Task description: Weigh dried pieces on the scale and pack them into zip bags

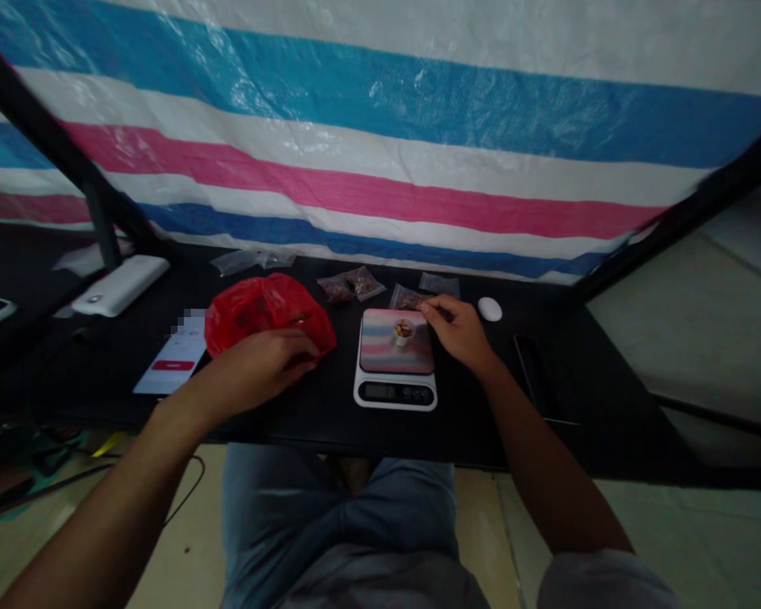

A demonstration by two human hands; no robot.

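A red plastic bag [241, 309] lies open on the black table, with some dark bits showing inside. My left hand [272, 359] is at its near right rim, fingers curled against the plastic; the fingertips are partly hidden. Right of the bag is a white digital scale [363, 385] with a shiny plate. On that plate stands a small cup [402, 341] holding brownish pieces. Past the scale's far right corner, my right hand [460, 330] has thumb and forefinger closed at the edge of a small clear bag [407, 298] with brown contents.
Two more small filled bags [350, 285] lie behind the scale, and flat clear bags [440, 285] near the wall sheet. A white oval object [489, 309] and a dark phone-like slab [538, 376] are to the right. A lit phone [174, 355] and white device [122, 285] lie left.
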